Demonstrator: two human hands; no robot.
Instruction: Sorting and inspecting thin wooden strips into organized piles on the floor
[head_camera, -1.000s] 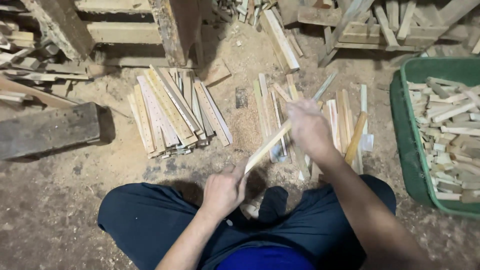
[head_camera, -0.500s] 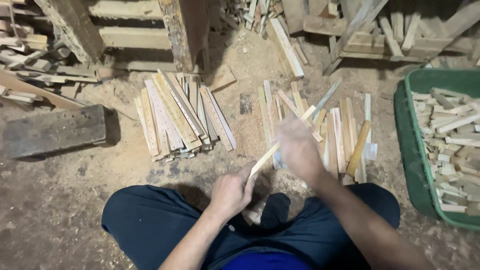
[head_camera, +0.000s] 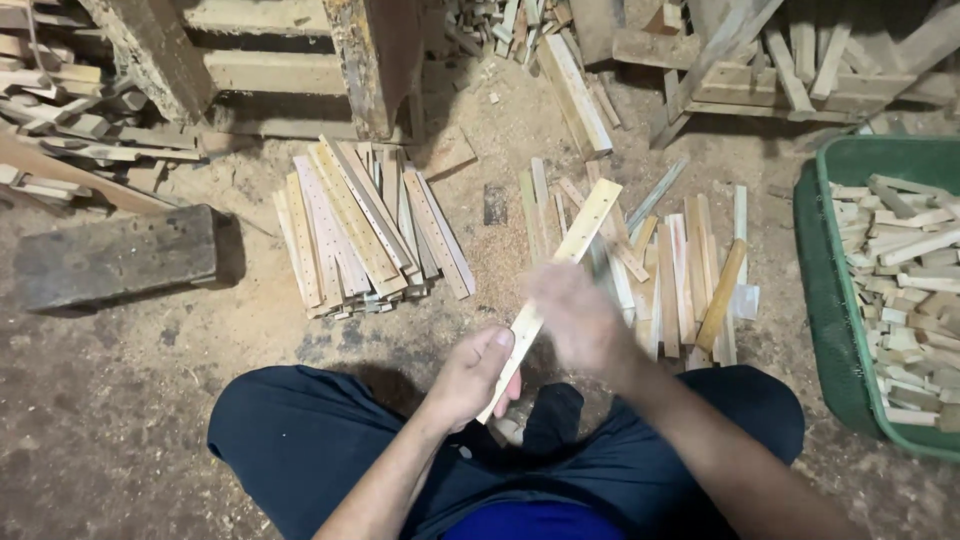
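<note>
head view: sawdust-strewn dirt floor (head_camera: 110, 400); stacked slats (head_camera: 365, 230)

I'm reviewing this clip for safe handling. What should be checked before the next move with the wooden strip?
1. Left hand grips the strip at its near end: ok.
2. Right hand contact with the strip: cannot tell, blurred.
3. Strip's far end is above the loose strips, whether touching them: cannot tell.
4. Drilled stack lies apart, to the left: ok.
5. Green tub apart, to the right: ok.
</note>
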